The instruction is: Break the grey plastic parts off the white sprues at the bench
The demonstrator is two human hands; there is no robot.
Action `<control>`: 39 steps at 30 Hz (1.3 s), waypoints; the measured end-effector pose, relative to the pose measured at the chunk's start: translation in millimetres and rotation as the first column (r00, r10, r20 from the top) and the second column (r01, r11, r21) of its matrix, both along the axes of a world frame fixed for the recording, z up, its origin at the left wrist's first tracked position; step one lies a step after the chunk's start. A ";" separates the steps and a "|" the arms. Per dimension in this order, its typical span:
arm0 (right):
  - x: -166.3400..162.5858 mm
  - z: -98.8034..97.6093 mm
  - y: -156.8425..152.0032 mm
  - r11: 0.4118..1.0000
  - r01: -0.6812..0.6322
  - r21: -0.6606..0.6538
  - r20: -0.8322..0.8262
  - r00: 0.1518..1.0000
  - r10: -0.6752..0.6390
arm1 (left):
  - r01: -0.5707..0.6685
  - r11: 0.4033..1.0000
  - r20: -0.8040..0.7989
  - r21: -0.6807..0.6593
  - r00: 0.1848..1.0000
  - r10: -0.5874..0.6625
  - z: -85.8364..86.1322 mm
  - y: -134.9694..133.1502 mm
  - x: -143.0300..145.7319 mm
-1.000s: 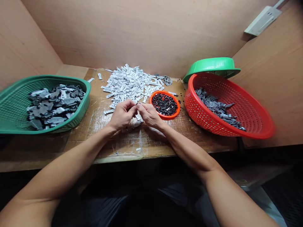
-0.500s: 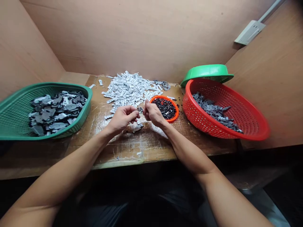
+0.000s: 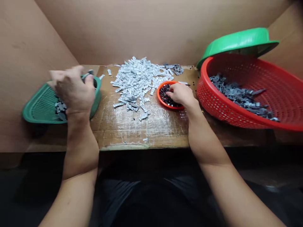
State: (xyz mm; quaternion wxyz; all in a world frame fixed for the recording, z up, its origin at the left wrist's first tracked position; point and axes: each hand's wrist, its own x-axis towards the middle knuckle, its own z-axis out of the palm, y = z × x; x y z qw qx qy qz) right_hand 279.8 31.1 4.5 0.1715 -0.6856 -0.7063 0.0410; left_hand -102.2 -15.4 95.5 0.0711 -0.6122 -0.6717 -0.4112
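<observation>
My left hand (image 3: 73, 90) hovers over the green basket (image 3: 35, 110) of grey metal parts at the left. It is smeared by motion, with its fingers curled and a small grey part (image 3: 89, 73) showing at the fingertips. My right hand (image 3: 181, 94) rests on the small orange bowl (image 3: 163, 101) of tiny black pieces. Its fingertips are bunched and dipped into the pieces, and what they pinch is hidden. Between the hands lies a heap of silvery white metal strips (image 3: 139, 77) on the wooden bench (image 3: 142, 129).
A big red basket (image 3: 213, 97) with dark grey parts stands at the right, and a green basket (image 3: 239, 42) lies upturned behind it. Wooden walls close in the bench at the left, back and right. A few loose strips lie near the bench's middle.
The hands were together over the bench's middle, working a small part. The left hand has swung left to the green basket, the right hand has gone to the orange bowl, and the view has shifted.
</observation>
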 end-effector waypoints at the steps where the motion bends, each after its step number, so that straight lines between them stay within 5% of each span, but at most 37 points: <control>1: 4.1 -3.4 2.6 0.999 -0.029 -0.016 0.019 0.999 0.029 | -0.093 0.993 -0.022 0.075 0.995 0.095 2.3 1.0 -2.4; 2: 6.1 -6.7 5.1 0.997 -0.068 -0.028 0.032 0.997 0.069 | -0.065 0.991 -0.033 0.114 0.997 0.069 1.3 2.8 -1.7; 4: 6.1 -12.1 10.0 0.992 -0.120 -0.045 0.040 0.992 0.122 | 0.192 0.981 0.001 0.035 0.981 -0.192 -9.0 7.0 8.2; 5: 5.1 -14.0 11.9 0.991 -0.124 -0.045 0.034 0.992 0.125 | 0.380 0.922 0.065 -0.069 0.924 -0.376 -16.8 8.5 16.3; 7: 2.7 -15.7 13.8 0.992 -0.123 -0.032 0.006 0.992 0.123 | 0.658 0.706 0.223 -0.261 0.753 -0.619 -34.1 9.7 34.8; 9: 0.9 -15.5 13.6 0.989 -0.147 -0.016 -0.035 0.989 0.147 | 0.738 0.538 0.256 -0.407 0.658 -0.709 -49.5 8.6 52.3; 12: -1.2 -13.8 11.9 0.978 -0.205 -0.024 -0.096 0.975 0.202 | 0.673 0.463 0.154 -0.576 0.646 -0.747 -64.9 5.3 69.9; 20: -4.3 -5.5 10.9 0.982 -0.180 -0.054 -0.129 0.977 0.172 | 0.634 0.465 0.014 -0.618 0.600 -0.800 -80.9 -2.9 88.9; 24: -2.5 4.5 10.1 0.989 -0.149 -0.006 -0.299 0.944 0.140 | 0.682 0.450 0.216 -0.577 0.659 -0.721 -81.8 -0.2 90.6; 27: -5.6 12.7 5.4 0.981 -0.194 -0.008 -0.539 0.827 0.160 | 0.745 0.477 0.518 -0.466 0.667 -0.536 -78.6 7.4 87.0; 32: -20.6 20.5 -6.4 0.932 -0.362 0.027 -0.753 0.605 0.257 | 0.768 0.580 0.858 -0.272 0.466 -0.216 -71.8 15.9 86.1; 39: -57.7 15.2 -21.2 0.814 -0.579 0.040 -0.756 0.515 0.404 | 0.713 0.667 0.934 -0.217 0.350 -0.070 -76.6 18.5 90.2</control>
